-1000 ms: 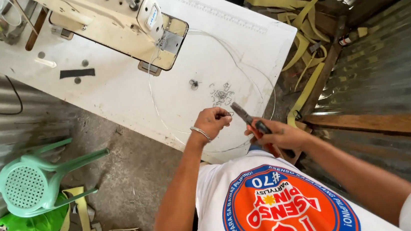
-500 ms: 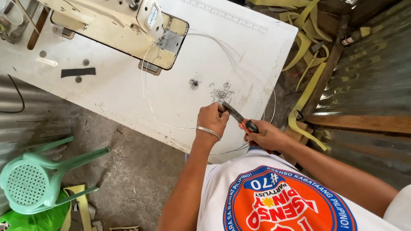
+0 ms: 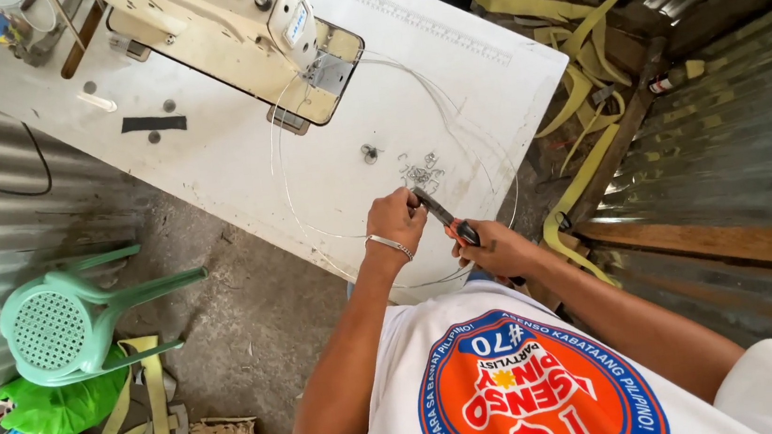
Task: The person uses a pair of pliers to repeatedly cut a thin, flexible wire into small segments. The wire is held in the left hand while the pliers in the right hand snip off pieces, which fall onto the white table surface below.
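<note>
Risk, wire spring-back: thin wire hoop [image 3: 296, 218] looks springy; if the pliers' nose lets go, the freed end could whip toward the fingers or the face, judging by how taut the curve sits.
Risk, pinch: left fingertips sit right at the nose of the pliers [image 3: 443, 213], so a hard squeeze could nip them.
Risk, slip off edge: both hands work just past the near edge of the white table [image 3: 239, 165]; a dropped wire would probably slide to the concrete floor [image 3: 255, 324] under the forearms.
Risk, snag: far arc of the hoop passes close to the sewing machine [image 3: 226, 20] beyond the hands; a tug might catch it there.
Left hand [image 3: 396, 221]: raised at the table edge, wrist bent, fingers curled and pinching the wire where it meets the tool; a metal bracelet [image 3: 390, 244] circles the wrist.
Right hand [image 3: 493, 249]: just right of the left, closed around the orange-handled grips of the pliers, nose aimed up and left toward the left fingertips.
Forearms: both reach forward from the chest, converging in a narrow V.
Wire position: looped flat on the table ahead of the hands, near arc running into the left pinch.
Surroundings: green plastic stool [image 3: 66, 319] far left of the left elbow; yellow straps [image 3: 581, 85] beyond the right hand.
</note>
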